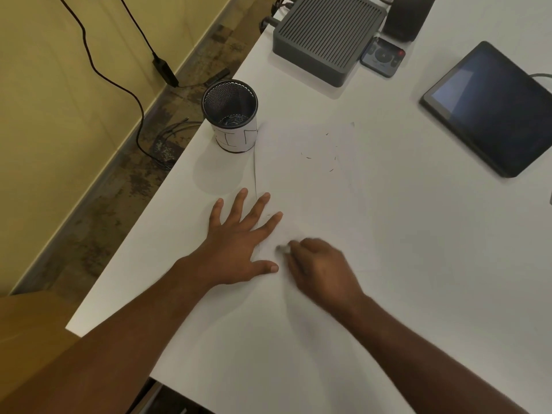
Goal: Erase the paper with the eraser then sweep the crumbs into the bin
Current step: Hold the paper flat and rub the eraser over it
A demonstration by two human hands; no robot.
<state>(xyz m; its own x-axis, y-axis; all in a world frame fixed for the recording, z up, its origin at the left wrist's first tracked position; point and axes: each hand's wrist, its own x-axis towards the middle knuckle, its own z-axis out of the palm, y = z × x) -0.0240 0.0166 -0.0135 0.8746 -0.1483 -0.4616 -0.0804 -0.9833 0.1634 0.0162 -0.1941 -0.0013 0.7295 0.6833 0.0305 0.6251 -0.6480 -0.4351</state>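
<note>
A white sheet of paper [313, 186] lies on the white table, its left edge running from the bin toward my hands. My left hand [236, 243] lies flat with fingers spread across that left edge. My right hand [316, 270] is closed around a small white eraser [283, 248], whose blurred tip touches the paper just right of my left thumb. Several thin dark eraser crumbs [321, 158] are scattered on the upper part of the paper. The bin [230, 115] is a black mesh cup wrapped in white paper, standing at the sheet's far left corner near the table edge.
A grey ribbed box [325, 37] with cables sits at the back, a small remote [383, 56] beside it. A dark tablet [493, 106] lies at the far right. The table's left edge [143, 222] drops to the floor, where cables run along a yellow wall.
</note>
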